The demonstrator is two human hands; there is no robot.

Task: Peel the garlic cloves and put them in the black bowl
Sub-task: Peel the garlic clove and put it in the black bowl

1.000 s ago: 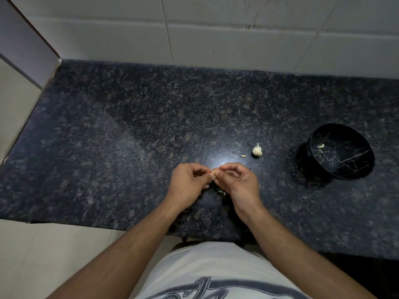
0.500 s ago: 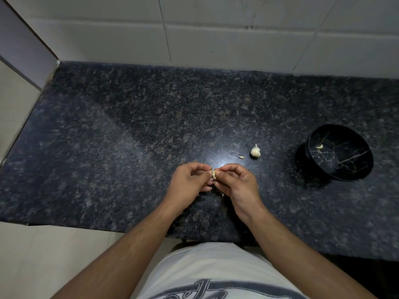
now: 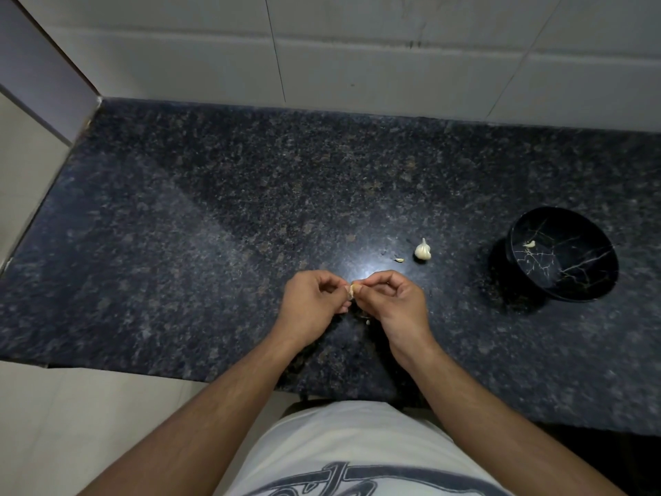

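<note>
A small pale garlic clove (image 3: 352, 291) sits between my two hands, just above the counter near its front edge. My left hand (image 3: 310, 306) pinches it from the left and my right hand (image 3: 395, 304) pinches it from the right, fingers curled. A small garlic bulb (image 3: 422, 250) lies on the counter beyond my right hand, with a loose bit of garlic (image 3: 399, 260) beside it. The black bowl (image 3: 568, 277) with thin pale veins stands at the right, tilted toward me, and holds one peeled clove (image 3: 529, 244).
The dark speckled granite counter (image 3: 179, 245) runs to a white tiled wall (image 3: 357, 59) at the back and a wall corner at the left. Tiny skin scraps (image 3: 367, 321) lie under my hands. My white shirt fills the bottom of the view.
My hands stay together on the clove, with only slight finger movement. The bulb and the bowl have not moved.
</note>
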